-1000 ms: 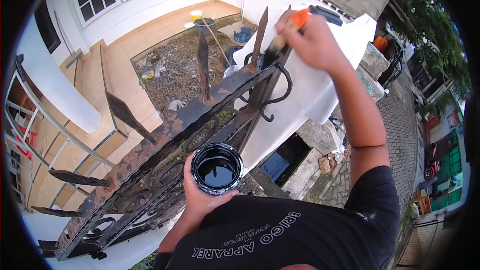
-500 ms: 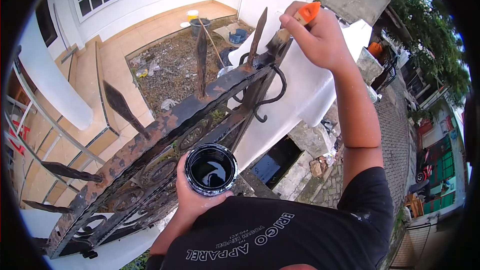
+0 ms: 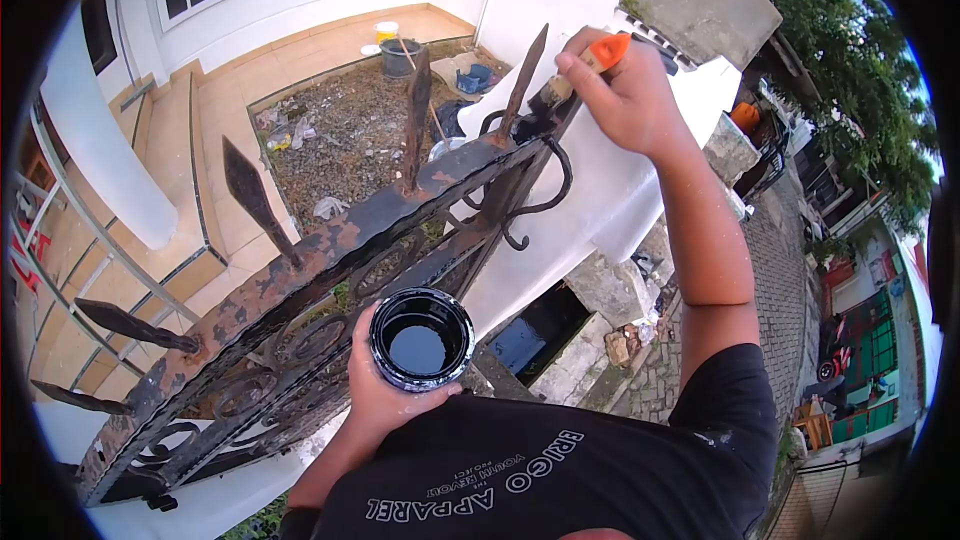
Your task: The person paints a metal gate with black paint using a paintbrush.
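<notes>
My left hand (image 3: 385, 395) is wrapped round an open jar of black paint (image 3: 421, 340), held upright below the gate's top rail. Up at the gate's far end, my right hand (image 3: 625, 95) grips a paintbrush (image 3: 603, 55) with an orange-tipped handle. Its dark bristles touch or nearly touch the rail's end, beside the last spike (image 3: 524, 80). The metal gate (image 3: 330, 240) has a curved top rail with rust and peeling dark paint, pointed spikes above and scrollwork below. Glossy black shows near the brush.
Behind the gate lie a gravel bed (image 3: 335, 140), a dark bucket (image 3: 399, 58) and a tiled porch (image 3: 250, 65). A white wall top (image 3: 610, 190) slopes beside the far end. Lower right are a water-filled drain (image 3: 540, 330), broken concrete and a paved lane (image 3: 770, 290).
My right hand and the brush have moved slightly down and left. The view has shifted a little. The jar stays in my left hand.
</notes>
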Demonstrator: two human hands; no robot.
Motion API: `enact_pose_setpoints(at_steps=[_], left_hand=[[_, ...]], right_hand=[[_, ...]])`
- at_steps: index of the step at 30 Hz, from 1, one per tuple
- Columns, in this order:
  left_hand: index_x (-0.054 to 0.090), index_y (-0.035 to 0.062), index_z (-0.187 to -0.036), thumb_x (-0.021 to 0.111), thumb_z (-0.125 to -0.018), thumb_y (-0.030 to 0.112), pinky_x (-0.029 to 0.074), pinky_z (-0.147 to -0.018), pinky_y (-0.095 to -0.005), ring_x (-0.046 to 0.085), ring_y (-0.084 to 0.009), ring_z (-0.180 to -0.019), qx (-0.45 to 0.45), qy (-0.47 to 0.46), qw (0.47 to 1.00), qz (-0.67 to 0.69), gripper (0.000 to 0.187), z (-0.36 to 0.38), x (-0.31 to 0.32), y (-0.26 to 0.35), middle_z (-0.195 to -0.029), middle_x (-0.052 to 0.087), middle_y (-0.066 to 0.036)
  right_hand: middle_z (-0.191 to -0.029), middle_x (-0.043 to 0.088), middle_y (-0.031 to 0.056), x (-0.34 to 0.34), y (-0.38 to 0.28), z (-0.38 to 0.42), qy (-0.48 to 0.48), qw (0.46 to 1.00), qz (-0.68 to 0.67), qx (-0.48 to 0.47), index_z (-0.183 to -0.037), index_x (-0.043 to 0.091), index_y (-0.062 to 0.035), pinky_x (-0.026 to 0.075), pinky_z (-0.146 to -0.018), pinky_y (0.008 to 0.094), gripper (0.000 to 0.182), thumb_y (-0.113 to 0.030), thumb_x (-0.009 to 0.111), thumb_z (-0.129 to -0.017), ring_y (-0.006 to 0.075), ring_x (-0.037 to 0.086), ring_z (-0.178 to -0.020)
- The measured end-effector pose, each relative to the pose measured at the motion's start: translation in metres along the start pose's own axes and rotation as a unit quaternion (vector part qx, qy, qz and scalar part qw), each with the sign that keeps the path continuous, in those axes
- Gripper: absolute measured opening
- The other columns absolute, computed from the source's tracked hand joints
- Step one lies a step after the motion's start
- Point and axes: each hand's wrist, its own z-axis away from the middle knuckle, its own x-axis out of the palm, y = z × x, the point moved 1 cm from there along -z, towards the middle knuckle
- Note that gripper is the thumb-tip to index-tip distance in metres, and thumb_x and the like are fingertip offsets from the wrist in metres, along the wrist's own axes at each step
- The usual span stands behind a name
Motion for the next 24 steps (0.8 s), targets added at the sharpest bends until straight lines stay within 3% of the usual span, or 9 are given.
enact_pose_setpoints(at_steps=[3, 6, 10, 15, 17, 19, 24], left_hand=[[0.025, 0.0015, -0.142, 0.095, -0.052, 0.02, 0.04, -0.106, -0.0403, 0.053, -0.0262, -0.123, -0.012, -0.007, 1.0, -0.008, 0.116, 0.0, -0.001, 0.005, -0.131, 0.051, -0.017], [0.026, 0.0012, -0.142, 0.096, -0.052, 0.021, 0.04, -0.106, -0.0401, 0.053, -0.0263, -0.123, -0.022, -0.003, 0.999, -0.027, 0.116, 0.001, -0.002, 0.005, -0.131, 0.051, -0.017], [0.026, 0.0007, -0.142, 0.096, -0.052, 0.023, 0.04, -0.106, -0.0401, 0.053, -0.0263, -0.123, -0.011, 0.003, 1.0, -0.022, 0.116, 0.002, -0.003, 0.003, -0.13, 0.051, -0.017], [0.026, 0.0006, -0.142, 0.096, -0.052, 0.027, 0.04, -0.106, -0.0397, 0.052, -0.0266, -0.123, -0.025, 0.002, 0.999, -0.026, 0.117, 0.007, -0.006, -0.001, -0.13, 0.051, -0.017], [0.026, 0.0006, -0.142, 0.096, -0.052, 0.027, 0.04, -0.106, -0.0397, 0.052, -0.0267, -0.123, -0.02, 0.005, 0.999, -0.037, 0.118, 0.006, -0.009, -0.001, -0.131, 0.051, -0.017], [0.026, 0.0006, -0.142, 0.096, -0.051, 0.027, 0.04, -0.106, -0.0398, 0.052, -0.0269, -0.123, -0.02, 0.003, 0.999, -0.049, 0.118, 0.007, -0.01, -0.002, -0.131, 0.05, -0.017], [0.026, -0.0002, -0.142, 0.096, -0.05, 0.028, 0.04, -0.106, -0.0403, 0.052, -0.0275, -0.123, -0.034, 0.012, 0.999, -0.018, 0.119, 0.008, -0.01, 0.0, -0.13, 0.05, -0.018]], right_hand=[[-0.061, 0.059, 0.0124, 0.004, -0.009, -0.001, -0.059, 0.997, 0.003, 0.05, -0.09, 0.061, -0.0047, 0.046, -0.058, 0.0374, 0.022, -0.026, 0.057, -0.093, 0.0296, 0.06, -0.058], [-0.064, 0.06, 0.0163, 0.0, -0.01, -0.011, -0.032, 0.986, 0.151, -0.055, -0.087, 0.06, -0.004, 0.048, -0.061, 0.044, 0.019, -0.023, 0.058, -0.091, 0.0387, 0.06, -0.064], [-0.064, 0.06, 0.0172, -0.026, -0.031, -0.018, -0.026, 0.994, 0.107, -0.022, -0.085, 0.061, -0.0046, 0.048, -0.062, 0.0435, 0.018, -0.022, 0.059, -0.09, 0.0386, 0.06, -0.064], [-0.067, 0.061, 0.0174, 0.002, -0.019, -0.01, -0.085, 0.988, 0.117, -0.05, -0.085, 0.061, -0.0052, 0.048, -0.062, 0.0433, 0.019, -0.023, 0.06, -0.09, 0.0373, 0.061, -0.064], [-0.068, 0.061, 0.0172, -0.011, -0.021, -0.016, -0.075, 0.981, 0.177, -0.013, -0.085, 0.061, -0.0049, 0.049, -0.061, 0.0426, 0.019, -0.023, 0.061, -0.09, 0.0369, 0.061, -0.065], [-0.066, 0.062, 0.0153, -0.031, -0.03, -0.022, 0.0, 0.984, 0.177, -0.033, -0.085, 0.062, -0.0052, 0.048, -0.058, 0.0397, 0.019, -0.023, 0.061, -0.091, 0.035, 0.061, -0.061], [-0.066, 0.063, 0.0123, -0.031, -0.026, -0.001, 0.0, 0.992, 0.124, -0.035, -0.085, 0.065, -0.0062, 0.048, -0.058, 0.035, 0.015, -0.021, 0.064, -0.089, 0.0271, 0.062, -0.058]])
